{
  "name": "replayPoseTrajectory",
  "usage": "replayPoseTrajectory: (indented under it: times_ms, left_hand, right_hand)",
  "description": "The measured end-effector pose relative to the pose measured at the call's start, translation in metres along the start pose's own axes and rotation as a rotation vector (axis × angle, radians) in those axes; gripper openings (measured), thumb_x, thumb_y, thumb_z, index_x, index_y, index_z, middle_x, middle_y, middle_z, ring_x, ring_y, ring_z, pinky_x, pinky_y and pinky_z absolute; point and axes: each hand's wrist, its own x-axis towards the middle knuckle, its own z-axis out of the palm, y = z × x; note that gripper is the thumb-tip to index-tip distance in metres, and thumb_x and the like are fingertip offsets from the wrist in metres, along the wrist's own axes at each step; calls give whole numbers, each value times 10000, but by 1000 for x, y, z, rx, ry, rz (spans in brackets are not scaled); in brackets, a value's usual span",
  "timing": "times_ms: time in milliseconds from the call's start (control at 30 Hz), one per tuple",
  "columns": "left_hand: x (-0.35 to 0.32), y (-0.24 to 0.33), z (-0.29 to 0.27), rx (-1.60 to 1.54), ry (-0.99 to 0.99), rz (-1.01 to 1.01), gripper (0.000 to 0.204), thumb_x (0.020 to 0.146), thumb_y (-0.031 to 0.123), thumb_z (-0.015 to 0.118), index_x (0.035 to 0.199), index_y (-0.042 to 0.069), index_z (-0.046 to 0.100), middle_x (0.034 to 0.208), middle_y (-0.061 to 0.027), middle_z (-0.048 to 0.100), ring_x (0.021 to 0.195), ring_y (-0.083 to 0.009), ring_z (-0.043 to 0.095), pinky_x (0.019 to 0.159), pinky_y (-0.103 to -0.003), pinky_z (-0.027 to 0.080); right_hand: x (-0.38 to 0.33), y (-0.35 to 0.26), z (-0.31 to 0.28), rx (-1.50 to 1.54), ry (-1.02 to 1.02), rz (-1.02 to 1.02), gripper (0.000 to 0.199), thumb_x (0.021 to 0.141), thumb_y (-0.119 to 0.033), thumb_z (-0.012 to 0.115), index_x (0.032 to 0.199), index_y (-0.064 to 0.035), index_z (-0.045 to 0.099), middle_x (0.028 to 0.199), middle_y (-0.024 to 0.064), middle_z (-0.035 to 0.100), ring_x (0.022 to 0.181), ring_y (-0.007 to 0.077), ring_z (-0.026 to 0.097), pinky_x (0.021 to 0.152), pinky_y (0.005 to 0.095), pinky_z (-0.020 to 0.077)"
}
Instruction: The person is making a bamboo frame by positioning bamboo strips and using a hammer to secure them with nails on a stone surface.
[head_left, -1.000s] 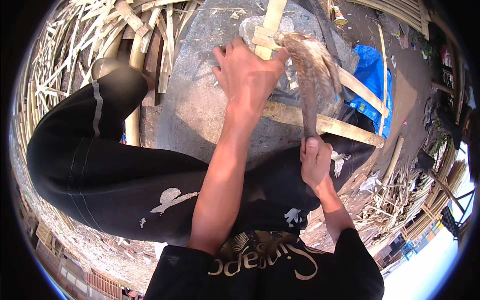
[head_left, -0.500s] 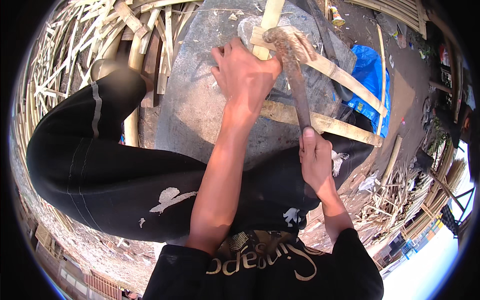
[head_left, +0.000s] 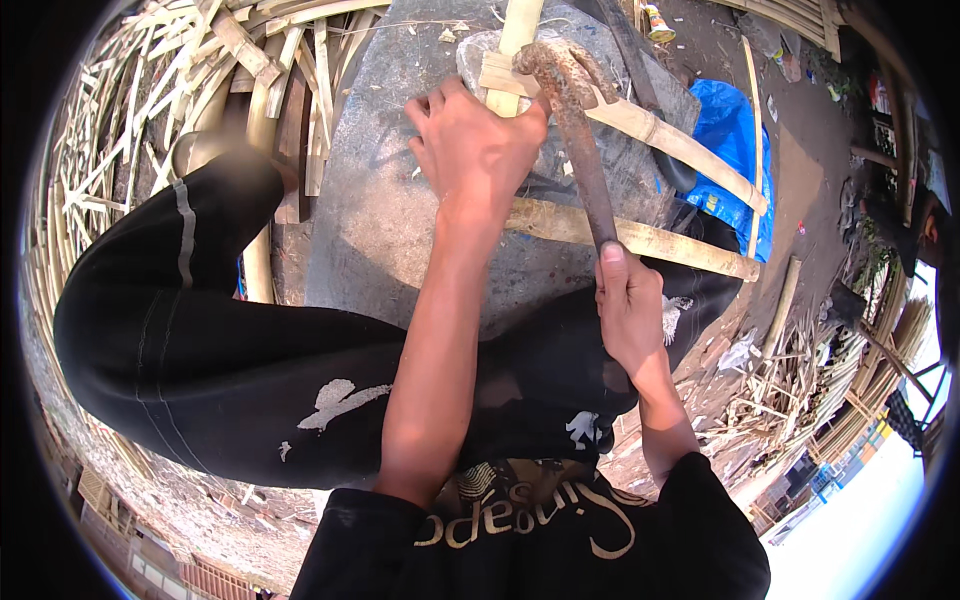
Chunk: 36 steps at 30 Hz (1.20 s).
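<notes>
My right hand (head_left: 630, 305) is wrapped round the handle of a rusty claw hammer (head_left: 582, 140), low on its shaft. The hammer's head lies over a pale bamboo strip (head_left: 680, 150) that slants down to the right. That strip crosses an upright bamboo strip (head_left: 517, 40) near the top of a grey slab (head_left: 370, 180). Bent over the lower end of the upright strip is my left hand (head_left: 475, 145), its thumb on the right side close to the hammer head. The left fingertips are partly hidden. Another bamboo strip (head_left: 640, 238) lies nearer to me.
Cut bamboo slats (head_left: 120, 130) are heaped at the left. A blue plastic sheet (head_left: 722, 130) lies to the right of the slab, beside a dark bar (head_left: 640, 80). More bamboo scraps (head_left: 780, 400) are scattered at the lower right. My black-trousered legs (head_left: 250, 370) frame the slab's near side.
The whole view has shifted slightly, so everything sits a little further up and left. My hands and the hammer keep nearly the same places relative to the bamboo strips.
</notes>
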Motion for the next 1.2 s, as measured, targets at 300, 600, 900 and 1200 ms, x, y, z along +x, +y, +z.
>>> replayPoseTrajectory:
  times_ms: [300, 600, 900, 1200]
  left_hand:
    - [-29, 15, -21, 271, -8, 131, 487, 937, 400, 669, 1018, -70, 567, 743, -205, 639, 738, -353, 636, 870, -547, 458]
    - [-40, -23, -13, 613, 436, 622, 530, 995, 379, 603, 561, 89, 513, 456, -87, 465, 332, -248, 491, 308, -393, 338]
    - [-31, -18, -13, 276, 62, 202, 653, 1054, 435, 457, 630, -26, 645, 571, -281, 600, 517, -473, 614, 527, -550, 491]
    - [-8, 11, -43, 54, -275, -60, 689, 1015, 489, 459, 779, -107, 713, 749, -377, 635, 784, -533, 666, 754, -579, 514]
  right_hand:
    - [-11, -2, 0, 365, 31, 108, 537, 1084, -480, 413, 781, -48, 514, 579, -41, 390, 488, 39, 369, 437, 215, 293]
    - [-14, 2, 9, 218, -28, 51, 499, 1092, -369, 445, 750, -13, 520, 566, 13, 443, 536, 93, 430, 507, 306, 362]
    - [-1, 7, 16, 275, -26, -20, 516, 1090, -456, 418, 753, -71, 481, 587, -59, 367, 494, 28, 348, 449, 216, 279]
    - [1, 7, 16, 302, -16, 19, 523, 1093, -412, 433, 757, -22, 523, 594, -25, 427, 545, 57, 401, 490, 264, 332]
